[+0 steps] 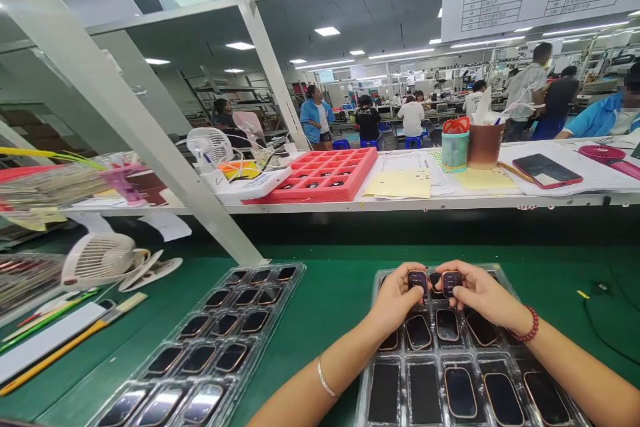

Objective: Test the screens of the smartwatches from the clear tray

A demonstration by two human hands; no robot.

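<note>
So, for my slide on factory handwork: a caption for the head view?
Left hand and right hand each hold a small dark-screened device above a clear plastic tray.

Green bench [330, 293]; two clear trays [210, 347] [395, 407]; white fan [100, 257]

Head-worn view, forward and down, close over green bench [330, 293]

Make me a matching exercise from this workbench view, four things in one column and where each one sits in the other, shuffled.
Things:
1. red tray
2. white fan
3. dark screen piece in left hand
4. phone with red edge

Places:
A. lying on the green mat, far left
B. on white paper, right end of the shelf
C. held above the clear tray
D. middle of the shelf

Pairs: 1-D, 2-A, 3-C, 4-B
</note>
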